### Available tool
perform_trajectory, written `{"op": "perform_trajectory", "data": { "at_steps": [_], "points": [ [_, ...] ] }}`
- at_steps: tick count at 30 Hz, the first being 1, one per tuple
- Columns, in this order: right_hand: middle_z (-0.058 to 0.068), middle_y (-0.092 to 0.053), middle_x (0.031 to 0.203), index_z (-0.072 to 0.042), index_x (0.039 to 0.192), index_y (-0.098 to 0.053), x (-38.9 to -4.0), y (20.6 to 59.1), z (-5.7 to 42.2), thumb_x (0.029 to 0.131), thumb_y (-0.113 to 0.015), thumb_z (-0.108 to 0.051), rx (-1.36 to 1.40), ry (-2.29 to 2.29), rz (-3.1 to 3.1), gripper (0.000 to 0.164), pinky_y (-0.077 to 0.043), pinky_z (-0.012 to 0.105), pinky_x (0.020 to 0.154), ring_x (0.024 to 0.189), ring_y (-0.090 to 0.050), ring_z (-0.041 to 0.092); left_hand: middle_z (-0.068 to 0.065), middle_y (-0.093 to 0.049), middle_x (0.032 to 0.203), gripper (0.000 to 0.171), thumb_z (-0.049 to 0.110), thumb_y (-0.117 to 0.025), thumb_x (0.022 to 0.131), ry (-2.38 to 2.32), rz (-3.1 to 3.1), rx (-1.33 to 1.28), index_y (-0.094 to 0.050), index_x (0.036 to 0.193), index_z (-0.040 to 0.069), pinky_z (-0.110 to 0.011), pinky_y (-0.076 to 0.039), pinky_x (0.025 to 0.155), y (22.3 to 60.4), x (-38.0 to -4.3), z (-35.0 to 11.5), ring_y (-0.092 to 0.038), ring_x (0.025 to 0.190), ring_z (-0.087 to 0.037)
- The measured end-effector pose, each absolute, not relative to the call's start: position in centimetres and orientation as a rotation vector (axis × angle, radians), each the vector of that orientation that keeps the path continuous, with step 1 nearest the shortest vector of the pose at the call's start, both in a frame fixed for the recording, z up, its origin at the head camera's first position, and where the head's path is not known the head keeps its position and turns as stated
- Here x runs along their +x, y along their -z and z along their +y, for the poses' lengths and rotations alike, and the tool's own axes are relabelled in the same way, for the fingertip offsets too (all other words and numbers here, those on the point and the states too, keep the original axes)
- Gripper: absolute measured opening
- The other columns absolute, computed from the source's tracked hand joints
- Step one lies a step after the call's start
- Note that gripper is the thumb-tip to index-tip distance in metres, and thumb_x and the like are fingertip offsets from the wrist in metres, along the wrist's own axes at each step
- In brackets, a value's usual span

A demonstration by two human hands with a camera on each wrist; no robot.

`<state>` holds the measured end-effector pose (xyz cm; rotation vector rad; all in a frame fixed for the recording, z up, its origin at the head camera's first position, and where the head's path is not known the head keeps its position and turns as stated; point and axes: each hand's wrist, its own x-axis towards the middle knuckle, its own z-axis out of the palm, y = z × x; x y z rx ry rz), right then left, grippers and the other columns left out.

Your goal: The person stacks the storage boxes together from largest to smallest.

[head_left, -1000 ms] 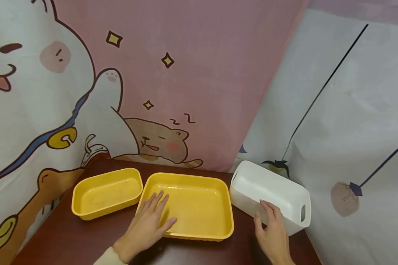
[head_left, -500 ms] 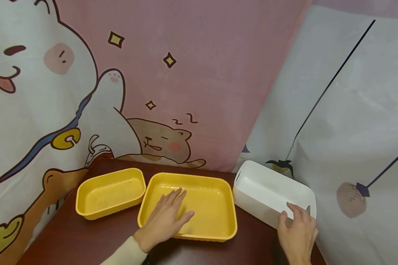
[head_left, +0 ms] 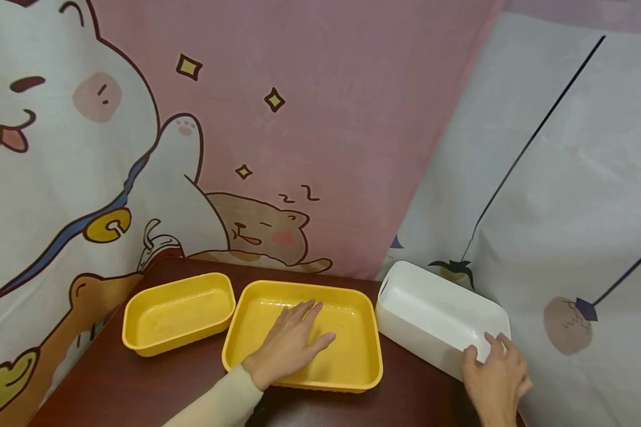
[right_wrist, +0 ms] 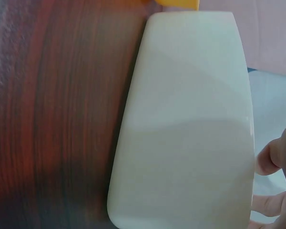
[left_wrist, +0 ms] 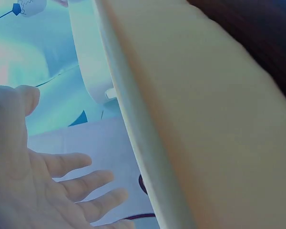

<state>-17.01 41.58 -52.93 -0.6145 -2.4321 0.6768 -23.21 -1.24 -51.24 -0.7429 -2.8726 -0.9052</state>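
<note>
My left hand [head_left: 289, 347] is held over the large yellow tray [head_left: 347, 347], fingers straight and spread, thumb apart. In the left wrist view the same hand [left_wrist: 33, 181] shows its palm beside the tray's pale-looking wall [left_wrist: 209, 114], with a gap between them. At the near right end of the white bin [head_left: 427, 302], my right hand [head_left: 495, 376] is loosely bent over the rim. The right wrist view has the bin's side wall [right_wrist: 186, 119] in front, and the thumb [right_wrist: 271, 157] close to its rim. Whether the fingertips touch the bin is unclear.
A smaller yellow tray [head_left: 178, 314] stands left of the large one, almost touching it. All three containers are on a dark red-brown table [head_left: 96, 385]. Behind and to the right hangs a printed cloth [head_left: 352, 148] with cartoon animals.
My left hand has moved right, from the large tray's left edge to over its middle. My right hand has shifted right along the bin to its near end. The containers keep their places.
</note>
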Motion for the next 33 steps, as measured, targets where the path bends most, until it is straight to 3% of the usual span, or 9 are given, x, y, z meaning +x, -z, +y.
{"op": "perform_trajectory", "data": {
  "at_steps": [12, 17, 25, 33],
  "points": [
    [0.051, -0.028, 0.174, 0.017, 0.163, -0.045, -17.4, 53.4, 44.2, 0.108, -0.057, -0.027, -0.763, -0.731, -2.526, 0.071, -0.024, 0.090, 0.121, 0.157, -0.026, 0.076, -0.014, -0.052, 0.182, 0.083, 0.071, -0.052, 0.117, 0.862, -2.915, -0.856, -0.050, 0.177, 0.015, -0.067, -0.039, 0.141, 50.0, -24.5, 3.5, -0.055, 0.165, -0.042],
    [0.053, -0.031, 0.168, 0.017, 0.168, -0.039, -17.4, 53.3, 44.7, 0.107, -0.058, -0.028, -0.779, -0.764, -2.528, 0.077, -0.029, 0.084, 0.123, 0.152, -0.029, 0.077, -0.014, -0.053, 0.181, 0.082, 0.069, -0.052, 0.118, 0.850, -2.914, -0.885, -0.049, 0.177, 0.012, -0.061, -0.043, 0.140, 49.7, -25.2, 5.1, -0.056, 0.164, -0.040],
    [0.060, -0.028, 0.163, 0.017, 0.177, -0.008, -17.8, 53.6, 44.7, 0.107, -0.060, -0.026, -0.783, -0.815, -2.500, 0.098, -0.030, 0.085, 0.126, 0.153, -0.028, 0.078, -0.012, -0.052, 0.182, 0.087, 0.070, -0.056, 0.116, 1.016, -2.957, -0.836, -0.045, 0.179, 0.011, -0.056, -0.047, 0.138, 49.2, -27.0, 8.0, -0.054, 0.167, -0.037],
    [0.060, -0.030, 0.161, 0.021, 0.174, -0.006, -18.0, 53.6, 44.4, 0.108, -0.058, -0.027, -0.809, -0.855, -2.539, 0.097, -0.034, 0.085, 0.127, 0.149, -0.035, 0.078, -0.013, -0.051, 0.183, 0.089, 0.068, -0.054, 0.116, 1.081, -2.988, -0.797, -0.041, 0.181, 0.010, -0.054, -0.047, 0.138, 49.9, -28.6, 10.6, -0.053, 0.168, -0.033]
  ]
}}
